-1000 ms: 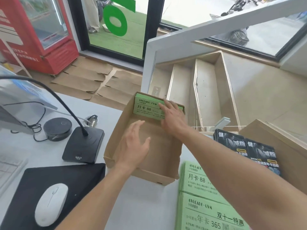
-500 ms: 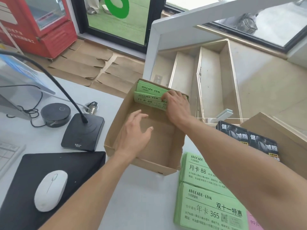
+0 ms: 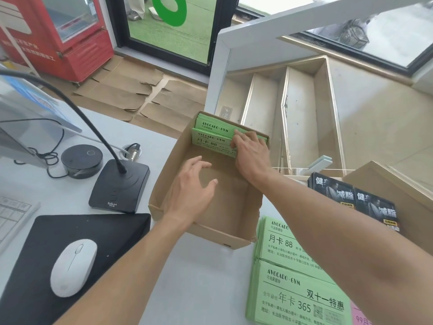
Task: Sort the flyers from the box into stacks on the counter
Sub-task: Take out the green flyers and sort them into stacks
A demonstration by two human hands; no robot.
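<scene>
On the worktop: a cardboard box sat open-topped on the pale worktop, between a desk microphone and the sorted stacks.
Flyers in box: green flyers stood on edge against the far wall of the box — two bundles, the nearer one a little lower, printed "AVOCADO·GYM" and "月卡 88".
Right hand: the right hand reached into the far end of the box, its fingers curled over the right end of the nearer bundle and gripping it.
Left hand: the left hand was inside the box over the bare cardboard floor, fingers spread and relaxed, holding nothing; whether the palm touched the box floor I could not tell.
Green stacks: two stacks lay flat on the worktop just right of the box's near corner — a "月卡 88" stack and, nearer the camera and touching it, a "年卡 365" stack.
Pink sheet: a pink edge showed at the bottom, beside the "365" stack, mostly cut off.
Black flyers: black flyers with white characters lay to the right, partly behind the right forearm.
Left side: a white mouse rested on a black pad; the microphone base stood beyond it, with a round black puck further left.
</scene>
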